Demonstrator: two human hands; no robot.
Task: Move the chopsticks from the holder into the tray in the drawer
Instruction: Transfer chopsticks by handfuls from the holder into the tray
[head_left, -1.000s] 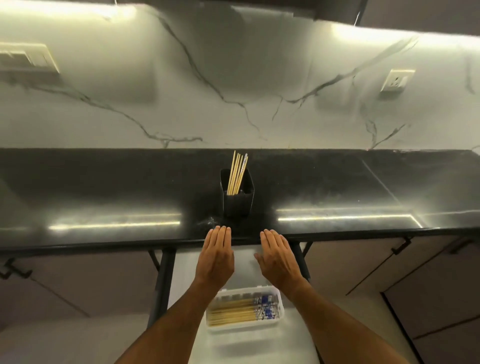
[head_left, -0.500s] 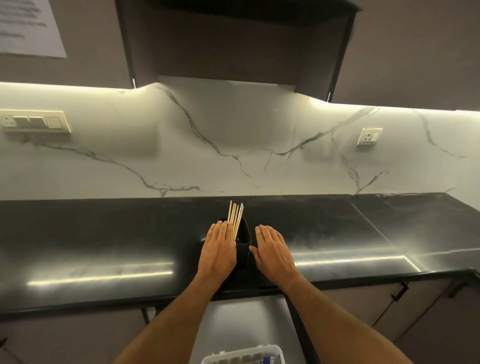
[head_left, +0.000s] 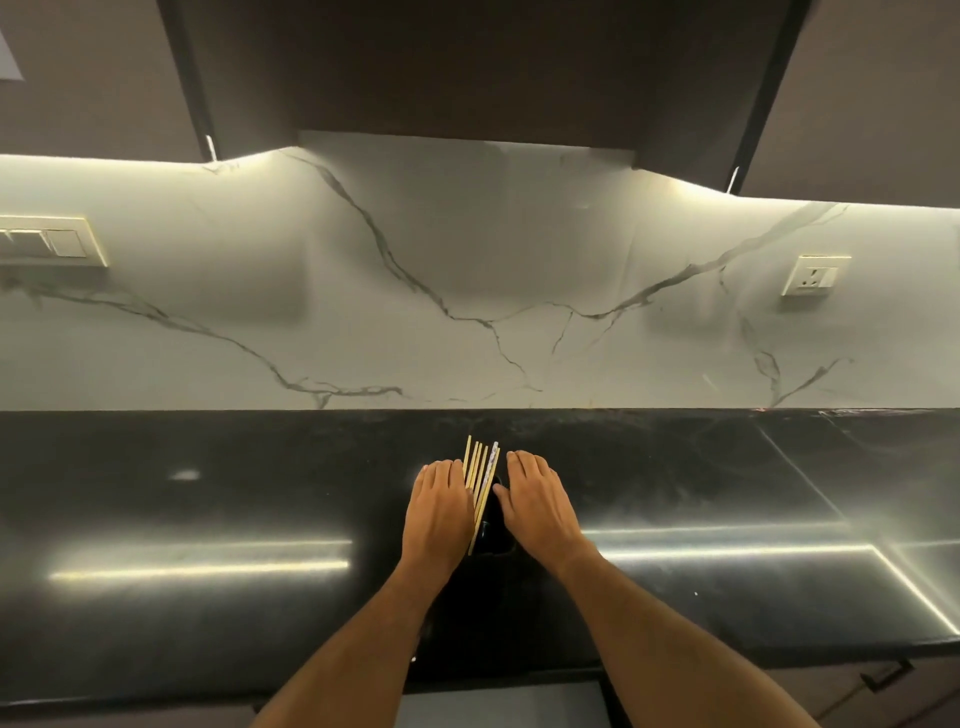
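Several pale wooden chopsticks (head_left: 480, 478) stand upright in a black holder (head_left: 496, 535) on the black countertop (head_left: 208, 509). My left hand (head_left: 439, 512) lies flat just left of the chopsticks, fingers together and extended, touching or nearly touching them. My right hand (head_left: 535, 501) is flat on the right side of the holder, fingers extended, holding nothing. Most of the holder is hidden between my hands. The drawer front (head_left: 498, 704) shows as a grey strip at the bottom edge; the tray is out of view.
A marbled white backsplash (head_left: 467, 291) rises behind the counter, with a switch plate (head_left: 49, 241) at left and a socket (head_left: 815, 275) at right. Dark wall cabinets (head_left: 467, 67) hang overhead. A cabinet handle (head_left: 883, 673) sits below the counter at right.
The view has tilted up, so the tray and most of the drawer left the frame. Both hands moved forward from the counter's front edge to flank the holder and chopsticks.
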